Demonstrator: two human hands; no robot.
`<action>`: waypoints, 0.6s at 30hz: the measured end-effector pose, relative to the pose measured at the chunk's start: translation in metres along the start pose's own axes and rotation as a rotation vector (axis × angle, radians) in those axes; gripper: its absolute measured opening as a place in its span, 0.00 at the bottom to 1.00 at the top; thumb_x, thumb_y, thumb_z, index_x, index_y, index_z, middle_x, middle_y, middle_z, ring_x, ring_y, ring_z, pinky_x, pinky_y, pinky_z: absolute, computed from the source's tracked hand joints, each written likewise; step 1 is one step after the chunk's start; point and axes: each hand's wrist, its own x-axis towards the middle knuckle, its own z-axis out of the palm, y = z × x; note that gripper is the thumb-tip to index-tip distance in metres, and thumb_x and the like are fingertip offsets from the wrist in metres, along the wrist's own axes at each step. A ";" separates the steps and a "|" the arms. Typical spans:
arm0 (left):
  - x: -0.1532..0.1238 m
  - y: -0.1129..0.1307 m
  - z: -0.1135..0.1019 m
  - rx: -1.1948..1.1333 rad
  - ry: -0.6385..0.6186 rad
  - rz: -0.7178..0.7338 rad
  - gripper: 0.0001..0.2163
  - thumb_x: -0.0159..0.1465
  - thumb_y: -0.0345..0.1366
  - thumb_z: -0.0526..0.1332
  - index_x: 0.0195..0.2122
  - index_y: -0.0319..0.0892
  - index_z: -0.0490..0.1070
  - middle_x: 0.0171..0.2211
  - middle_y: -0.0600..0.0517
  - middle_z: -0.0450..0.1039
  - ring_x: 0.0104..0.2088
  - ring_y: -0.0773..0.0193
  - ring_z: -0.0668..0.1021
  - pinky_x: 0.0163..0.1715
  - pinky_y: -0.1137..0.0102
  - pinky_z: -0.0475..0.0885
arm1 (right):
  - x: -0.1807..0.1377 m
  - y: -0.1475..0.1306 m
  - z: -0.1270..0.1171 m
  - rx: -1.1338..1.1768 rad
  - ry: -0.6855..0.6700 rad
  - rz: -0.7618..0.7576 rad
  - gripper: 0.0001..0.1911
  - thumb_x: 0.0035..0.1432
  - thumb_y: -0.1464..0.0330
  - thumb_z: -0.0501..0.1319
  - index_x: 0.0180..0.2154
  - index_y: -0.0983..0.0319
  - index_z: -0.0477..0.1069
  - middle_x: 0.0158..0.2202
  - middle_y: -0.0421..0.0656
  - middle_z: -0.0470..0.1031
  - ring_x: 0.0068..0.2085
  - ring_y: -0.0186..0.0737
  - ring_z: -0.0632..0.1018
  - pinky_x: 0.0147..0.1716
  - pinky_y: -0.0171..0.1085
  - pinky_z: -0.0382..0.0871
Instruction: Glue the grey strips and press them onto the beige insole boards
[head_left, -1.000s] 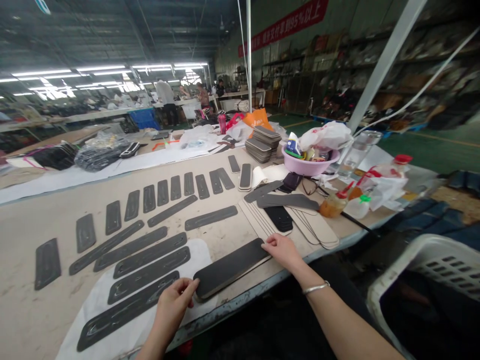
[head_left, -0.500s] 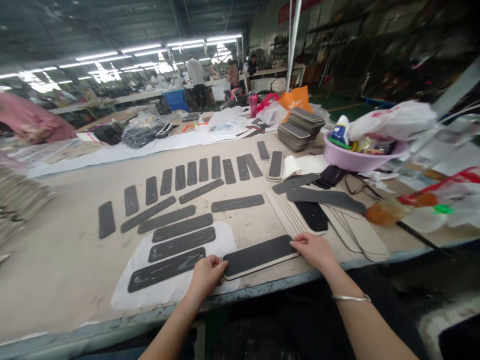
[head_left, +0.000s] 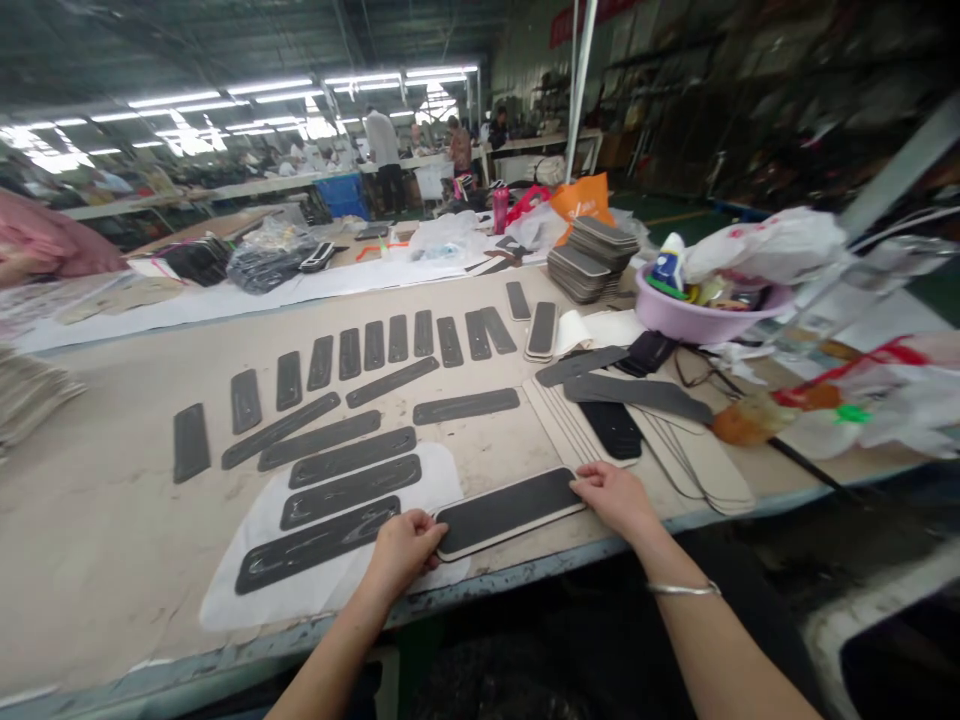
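A long black pad on a cream backing (head_left: 508,512) lies near the front edge of the worktable (head_left: 112,540). My left hand (head_left: 403,550) is curled on its left end, fingers closed over the edge. My right hand (head_left: 616,497) presses its right end with the fingers bent onto it. Left of the pad, three long dark strips (head_left: 345,490) rest on a white sheet (head_left: 262,590). More dark strips and short dark pieces (head_left: 375,345) are laid in rows further back.
Cream boards with dark pieces (head_left: 637,430) lie fanned to the right. A pink bowl of clutter (head_left: 705,320), plastic bags and bottles crowd the right end. A stack of grey pads (head_left: 592,258) stands behind. People work at distant tables. A pink sleeve (head_left: 45,250) shows at far left.
The view swung left and settled, so the table now sits more centred. Both hands stay on the ends of the black pad, which now lies straighter along the table edge.
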 end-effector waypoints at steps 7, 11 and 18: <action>0.000 -0.003 -0.001 0.086 0.027 0.065 0.12 0.56 0.46 0.56 0.25 0.43 0.64 0.13 0.57 0.70 0.15 0.66 0.72 0.16 0.76 0.62 | 0.001 0.002 0.002 0.049 0.027 0.012 0.10 0.46 0.69 0.61 0.34 0.61 0.72 0.25 0.38 0.76 0.30 0.36 0.76 0.33 0.32 0.65; -0.004 -0.002 -0.001 0.107 0.082 0.125 0.11 0.57 0.45 0.56 0.27 0.43 0.63 0.14 0.58 0.69 0.16 0.66 0.73 0.18 0.76 0.63 | 0.000 0.002 0.002 0.047 0.028 0.007 0.09 0.46 0.69 0.61 0.34 0.61 0.73 0.24 0.37 0.75 0.30 0.36 0.76 0.33 0.32 0.65; -0.009 -0.015 0.007 0.089 0.187 0.278 0.11 0.59 0.46 0.55 0.31 0.43 0.65 0.17 0.59 0.68 0.18 0.68 0.72 0.21 0.75 0.65 | 0.000 0.004 0.002 0.037 0.026 -0.012 0.09 0.46 0.67 0.61 0.34 0.60 0.73 0.25 0.37 0.75 0.32 0.37 0.76 0.34 0.33 0.65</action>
